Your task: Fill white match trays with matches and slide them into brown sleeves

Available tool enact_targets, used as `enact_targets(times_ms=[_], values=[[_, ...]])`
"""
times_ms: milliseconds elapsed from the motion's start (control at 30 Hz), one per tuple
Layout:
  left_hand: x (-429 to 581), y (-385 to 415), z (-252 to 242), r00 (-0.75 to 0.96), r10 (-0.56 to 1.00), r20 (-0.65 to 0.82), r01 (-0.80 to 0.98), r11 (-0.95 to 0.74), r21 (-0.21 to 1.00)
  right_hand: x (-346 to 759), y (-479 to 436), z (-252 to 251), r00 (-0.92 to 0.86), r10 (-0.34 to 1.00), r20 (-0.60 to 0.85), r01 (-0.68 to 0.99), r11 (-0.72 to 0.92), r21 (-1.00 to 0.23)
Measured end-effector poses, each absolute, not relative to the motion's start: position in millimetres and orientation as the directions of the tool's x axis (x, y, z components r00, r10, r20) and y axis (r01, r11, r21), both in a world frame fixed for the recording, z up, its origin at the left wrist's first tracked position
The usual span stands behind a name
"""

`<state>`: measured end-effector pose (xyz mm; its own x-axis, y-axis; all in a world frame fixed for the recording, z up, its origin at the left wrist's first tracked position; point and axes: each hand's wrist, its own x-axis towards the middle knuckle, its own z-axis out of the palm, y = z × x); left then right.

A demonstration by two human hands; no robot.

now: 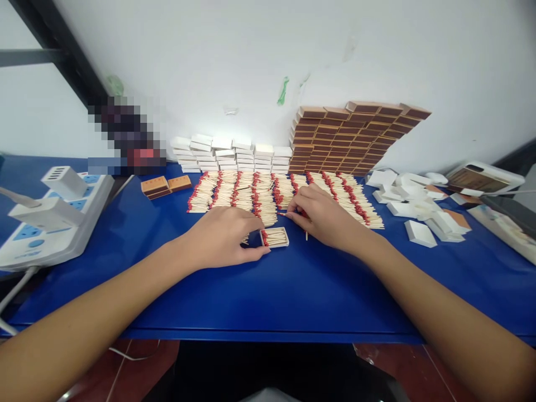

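A small white matchbox tray [287,239] lies on the blue tabletop, with matchsticks [276,237] inside and their red heads toward the left. My left hand [221,237] has its thumb and fingers closed about the tray's left end. Just behind and to the right, my right hand [316,215] pinches a matchstick [282,214] whose tip shows past the fingers; whether it holds more than one is hidden. Long rows of loose red-headed matches [226,190] spread behind both hands. Under my left palm, a few more matches are partly covered.
White trays [234,155] and brown matchbox sleeves [347,137] stand stacked against the wall. Two closed matchboxes [165,186] lie left of the matches. Loose white trays [419,204] pile up at right. A power strip [54,218] with plugged-in chargers occupies the left side.
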<state>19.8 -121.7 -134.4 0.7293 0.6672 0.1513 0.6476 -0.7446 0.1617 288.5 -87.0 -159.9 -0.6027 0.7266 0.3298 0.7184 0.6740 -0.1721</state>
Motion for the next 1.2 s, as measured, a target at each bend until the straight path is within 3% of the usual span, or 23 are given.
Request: enact_targets(times_ms=[267, 467, 1200], values=[[21, -123, -132, 0.681, 0.711, 0.173, 0.692, -0.703, 0.163, 281, -117, -137, -0.655, 0.676, 0.337, 0.611, 0.736, -0.291], [22, -122, -132, 0.701, 0.696, 0.157, 0.680, -0.718, 0.149, 267, -132, -136, -0.724, 0.622, 0.298, 0.567, 0.783, -0.255], [20, -121, -134, 0.714, 0.685, 0.149, 0.662, -0.728, 0.174, 274, -125, -140, -0.669, 0.696, 0.262, 0.580, 0.709, -0.402]])
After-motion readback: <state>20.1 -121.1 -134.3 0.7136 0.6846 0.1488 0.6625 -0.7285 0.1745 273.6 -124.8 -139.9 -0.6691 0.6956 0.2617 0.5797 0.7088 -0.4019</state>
